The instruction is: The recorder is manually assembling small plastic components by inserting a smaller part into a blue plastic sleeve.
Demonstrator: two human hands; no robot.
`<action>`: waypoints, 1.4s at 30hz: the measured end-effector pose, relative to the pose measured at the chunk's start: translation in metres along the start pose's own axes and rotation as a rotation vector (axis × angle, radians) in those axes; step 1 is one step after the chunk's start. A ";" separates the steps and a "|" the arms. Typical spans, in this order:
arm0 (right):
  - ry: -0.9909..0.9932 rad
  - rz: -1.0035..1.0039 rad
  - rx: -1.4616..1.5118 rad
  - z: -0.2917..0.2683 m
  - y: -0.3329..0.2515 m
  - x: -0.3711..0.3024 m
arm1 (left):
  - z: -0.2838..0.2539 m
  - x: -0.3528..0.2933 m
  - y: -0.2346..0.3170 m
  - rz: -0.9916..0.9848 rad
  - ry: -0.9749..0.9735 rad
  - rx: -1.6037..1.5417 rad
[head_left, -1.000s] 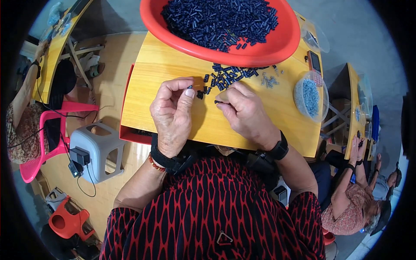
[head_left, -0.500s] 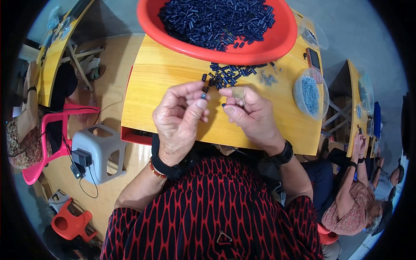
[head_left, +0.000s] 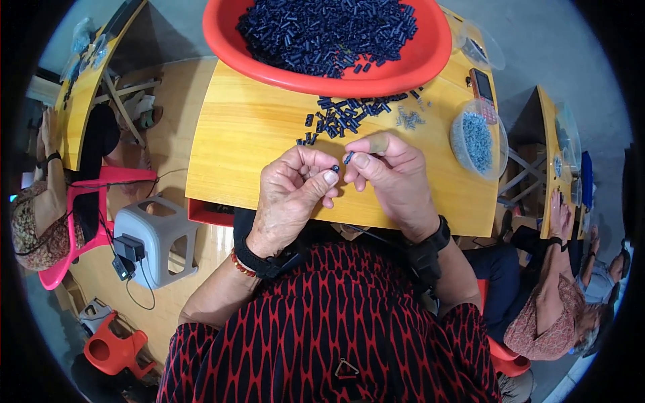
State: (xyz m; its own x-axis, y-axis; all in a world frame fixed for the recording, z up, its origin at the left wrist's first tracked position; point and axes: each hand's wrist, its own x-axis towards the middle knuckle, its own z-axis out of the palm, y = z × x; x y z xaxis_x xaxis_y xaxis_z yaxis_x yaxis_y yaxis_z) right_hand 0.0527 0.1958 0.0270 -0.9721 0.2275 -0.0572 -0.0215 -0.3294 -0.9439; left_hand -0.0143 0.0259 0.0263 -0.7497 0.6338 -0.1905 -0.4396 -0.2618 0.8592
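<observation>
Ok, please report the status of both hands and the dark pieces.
Left hand pinches small dark piece. Right hand pinches second dark piece. Loose dark pieces beyond, on table. Red basin farther off, not between hands.

Left hand (head_left: 289, 195), 1: bare; thumb and forefinger in a pinch, other fingers loosely curled, tips toward the right. Right hand (head_left: 398, 176), 1: bare; thumb and forefinger likewise pinched, tips toward the left. The 2 pinches: near each other, a gap between. Left forearm (head_left: 220, 290): slanting upward and inward from lower left. Right forearm (head_left: 459, 282): slanting upward and inward from lower right.
</observation>
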 end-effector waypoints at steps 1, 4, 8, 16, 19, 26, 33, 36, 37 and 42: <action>0.007 -0.021 -0.040 0.000 0.001 0.000 | 0.001 0.000 0.001 0.000 0.000 0.001; 0.010 -0.043 -0.088 0.002 0.000 0.001 | 0.002 0.001 0.002 0.022 -0.001 0.001; 0.018 -0.059 -0.176 0.002 0.000 0.001 | -0.002 0.001 -0.003 0.043 -0.010 0.033; 0.019 -0.128 -0.273 0.009 -0.002 -0.002 | -0.004 0.001 -0.007 0.050 -0.009 0.014; 0.026 -0.114 -0.308 0.009 0.001 -0.002 | -0.005 0.002 -0.007 0.047 -0.026 0.024; -0.002 -0.245 -0.488 0.012 -0.005 0.000 | -0.005 0.001 -0.008 0.037 -0.001 0.041; -0.052 -0.266 -0.543 0.009 -0.007 0.002 | -0.003 -0.001 -0.011 0.087 0.017 0.084; -0.057 -0.245 -0.556 0.009 -0.008 0.001 | -0.002 -0.001 -0.011 0.073 0.029 0.096; -0.059 -0.233 -0.571 0.008 -0.008 0.001 | -0.002 -0.001 -0.012 0.072 0.027 0.094; -0.111 -0.374 -0.793 0.005 -0.011 0.004 | 0.000 -0.002 -0.011 0.087 0.053 0.118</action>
State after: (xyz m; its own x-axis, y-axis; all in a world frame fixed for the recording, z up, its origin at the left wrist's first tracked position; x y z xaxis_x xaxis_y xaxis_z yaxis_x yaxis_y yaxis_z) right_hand 0.0473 0.1954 0.0388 -0.9518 0.0897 0.2933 -0.2140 0.4909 -0.8446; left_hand -0.0081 0.0269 0.0174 -0.8086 0.5727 -0.1350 -0.3132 -0.2248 0.9227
